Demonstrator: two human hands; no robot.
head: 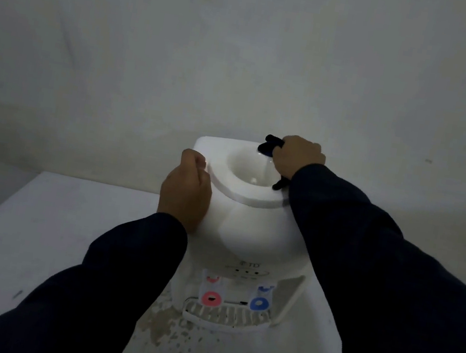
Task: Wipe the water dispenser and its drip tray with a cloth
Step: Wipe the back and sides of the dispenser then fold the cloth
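A white tabletop water dispenser (244,230) stands on a white table, its open bottle well on top facing up. At its foot sits the white slotted drip tray (226,317), below a red tap and a blue tap. My right hand (297,156) presses a dark cloth (268,147) on the top's far right rim; a dark strip of the cloth hangs out under the wrist. My left hand (188,187) grips the dispenser's upper left side, fingers curled over the top edge.
The white table (30,251) reaches left and toward me, with brown stains and specks (170,331) in front of the drip tray. A plain pale wall (244,56) rises right behind the dispenser. The room is dim.
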